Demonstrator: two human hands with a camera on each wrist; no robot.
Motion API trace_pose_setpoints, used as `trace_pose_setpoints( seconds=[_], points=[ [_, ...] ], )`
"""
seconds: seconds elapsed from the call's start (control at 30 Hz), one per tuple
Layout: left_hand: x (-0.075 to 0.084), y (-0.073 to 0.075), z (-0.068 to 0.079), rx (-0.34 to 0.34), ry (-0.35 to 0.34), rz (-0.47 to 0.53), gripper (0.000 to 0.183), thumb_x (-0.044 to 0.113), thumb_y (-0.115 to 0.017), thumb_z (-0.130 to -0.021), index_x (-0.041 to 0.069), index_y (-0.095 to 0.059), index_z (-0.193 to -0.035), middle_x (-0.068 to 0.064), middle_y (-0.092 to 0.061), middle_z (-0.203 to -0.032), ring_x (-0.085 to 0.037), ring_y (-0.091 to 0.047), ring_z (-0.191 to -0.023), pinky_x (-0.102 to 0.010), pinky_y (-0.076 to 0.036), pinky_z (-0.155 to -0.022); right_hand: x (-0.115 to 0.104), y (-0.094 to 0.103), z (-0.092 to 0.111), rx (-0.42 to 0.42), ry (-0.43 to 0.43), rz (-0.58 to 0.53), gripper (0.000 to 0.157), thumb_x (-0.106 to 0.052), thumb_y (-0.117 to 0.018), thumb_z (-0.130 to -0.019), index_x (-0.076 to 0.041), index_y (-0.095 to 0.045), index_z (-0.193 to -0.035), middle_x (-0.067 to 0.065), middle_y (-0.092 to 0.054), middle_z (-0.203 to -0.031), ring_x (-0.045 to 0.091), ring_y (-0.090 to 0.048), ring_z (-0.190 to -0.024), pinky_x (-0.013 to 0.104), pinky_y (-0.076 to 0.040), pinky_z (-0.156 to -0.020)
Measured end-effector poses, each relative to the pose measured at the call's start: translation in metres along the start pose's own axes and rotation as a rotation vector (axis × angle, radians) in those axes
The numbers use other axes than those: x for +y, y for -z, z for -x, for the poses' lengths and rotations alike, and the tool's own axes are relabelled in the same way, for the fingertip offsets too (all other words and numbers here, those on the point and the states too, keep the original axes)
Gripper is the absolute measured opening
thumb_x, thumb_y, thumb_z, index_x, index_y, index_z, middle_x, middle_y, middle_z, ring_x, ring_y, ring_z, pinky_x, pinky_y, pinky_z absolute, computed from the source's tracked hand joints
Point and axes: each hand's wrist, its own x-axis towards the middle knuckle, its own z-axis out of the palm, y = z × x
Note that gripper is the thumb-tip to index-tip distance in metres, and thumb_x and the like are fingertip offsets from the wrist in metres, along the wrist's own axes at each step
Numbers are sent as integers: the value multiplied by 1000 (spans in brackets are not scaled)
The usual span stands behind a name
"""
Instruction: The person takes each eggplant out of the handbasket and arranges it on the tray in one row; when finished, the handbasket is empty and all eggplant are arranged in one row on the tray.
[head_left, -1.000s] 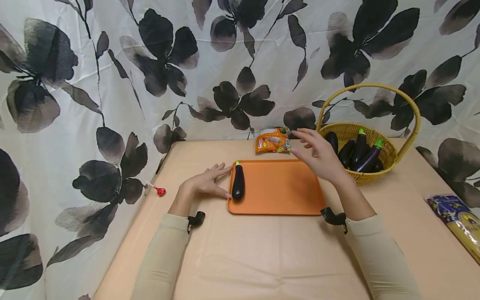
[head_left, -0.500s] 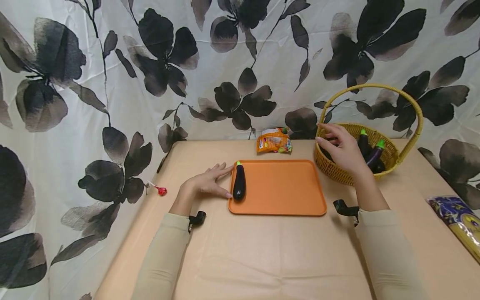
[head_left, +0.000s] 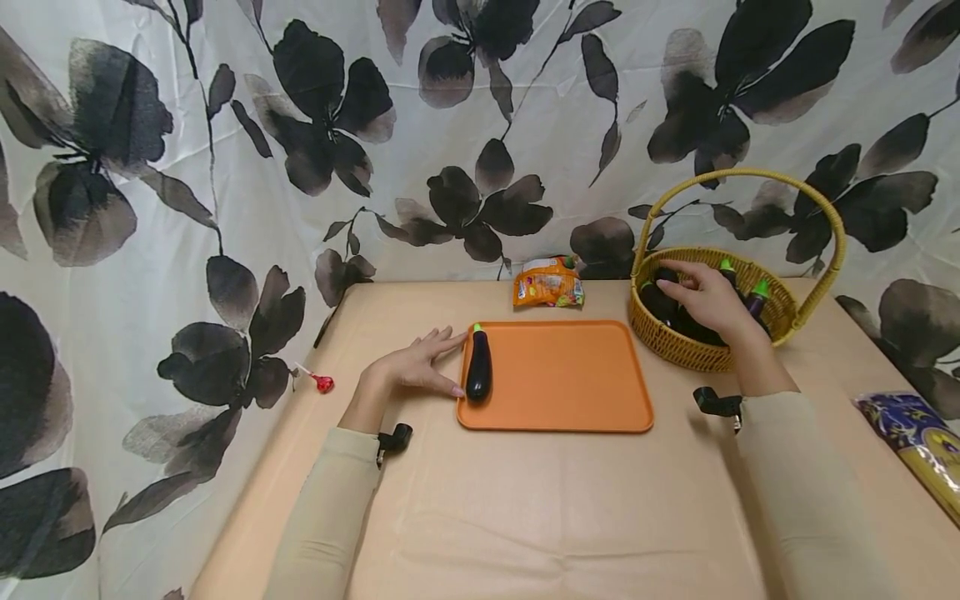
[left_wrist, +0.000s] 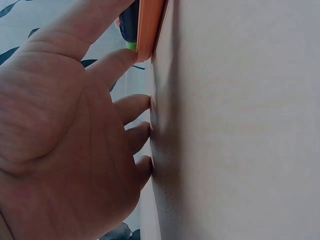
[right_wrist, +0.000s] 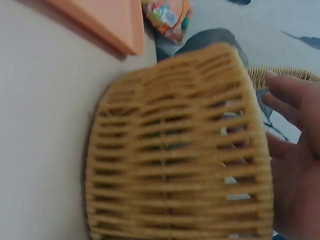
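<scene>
My left hand (head_left: 412, 364) rests at the left edge of an orange tray (head_left: 562, 375), its thumb and index finger at the rim. In the left wrist view the other fingertips of that hand (left_wrist: 75, 120) stand on the table, holding nothing. A dark eggplant (head_left: 477, 367) with a green tip lies along the tray's left side. My right hand (head_left: 712, 302) reaches over the wicker basket (head_left: 667, 343), fingers spread loosely above the eggplants (head_left: 660, 304) inside. It covers some of them. In the right wrist view the basket wall (right_wrist: 175, 145) partly hides the fingers.
An orange candy bag (head_left: 548, 283) stands behind the tray against the floral cloth (head_left: 480, 100). A red lollipop (head_left: 324, 384) lies at the left table edge. To the far right is a blue and gold packet (head_left: 911, 442). The basket's tall handle (head_left: 750, 173) arches over it.
My right hand has moved right from behind the tray, past the basket's left rim, to over the eggplants. The left hand, tray and lone eggplant stay in place.
</scene>
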Motion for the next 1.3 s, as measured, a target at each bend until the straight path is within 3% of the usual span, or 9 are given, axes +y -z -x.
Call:
trace_pose_setpoints(
  seconds=[0.13,0.23,0.37,0.6,0.67,0.83,0.97,1.17,1.3],
  points=[
    [0,-2,0,4,-12,-11,116,61,-88,-75,34,-22,-167,-14,-5,-176,-38,5,-163,-63,2,-129,6,5,-2,-56,4,52,61,-42,-54,-108,-11,-43,-159,21,-50,-110,31,-46,-94,42,-40,-78],
    [-1,-2,1,9,-22,-22,117,61,-87,-75,34,-21,-167,-14,-5,-176,-38,5,-163,-62,3,-129,9,9,-4,-132,14,83,61,-39,-54,-109,-8,-42,-159,26,-53,-128,35,-48,-102,46,-43,-83],
    [-3,-3,1,13,-21,-25,117,62,-87,-75,34,-21,-167,-14,-5,-176,-38,5,-163,-63,3,-129,9,14,-9,-214,9,116,62,-39,-54,-109,-5,-41,-159,29,-41,-156,43,-47,-121,61,-43,-102],
    [-5,-5,0,16,-15,-9,118,63,-88,-73,36,-22,-167,-12,-5,-176,-36,6,-163,-62,4,-129,6,16,-14,-270,26,152,56,-33,-59,-108,-2,-49,-153,33,-43,-156,52,-37,-144,71,-31,-116],
    [-5,-5,0,17,-14,-9,118,63,-88,-73,35,-22,-167,-11,-5,-176,-35,6,-163,-62,4,-129,7,16,-15,-301,27,167,56,-32,-58,-108,-1,-50,-153,34,-51,-148,51,-45,-138,70,-35,-113],
    [-3,-6,1,20,-12,-9,117,63,-88,-73,36,-23,-167,-12,-5,-176,-36,6,-163,-63,3,-129,9,16,-16,-392,25,185,55,-31,-52,-110,-1,-45,-156,34,-52,-145,45,-61,-119,67,-43,-107],
    [-3,-8,1,27,-10,-16,116,62,-88,-74,37,-22,-167,-10,-5,-177,-34,5,-163,-62,2,-130,8,14,-17,-428,45,197,52,-27,-51,-111,0,-45,-156,35,-44,-153,47,-62,-120,67,-44,-108],
    [-3,-10,3,35,-20,-20,116,61,-88,-74,35,-23,-167,-12,-5,-176,-36,6,-163,-63,3,-129,9,13,-17,-439,64,203,49,-21,-54,-109,-2,-48,-154,34,-47,-152,42,-64,-117,62,-50,-104],
    [-4,-12,4,38,-19,-17,116,61,-88,-75,35,-22,-167,-12,-5,-176,-36,6,-163,-63,3,-129,10,14,-14,-446,19,149,50,-24,-53,-110,-6,-46,-157,33,-41,-157,48,-59,-127,65,-44,-110]
  ],
)
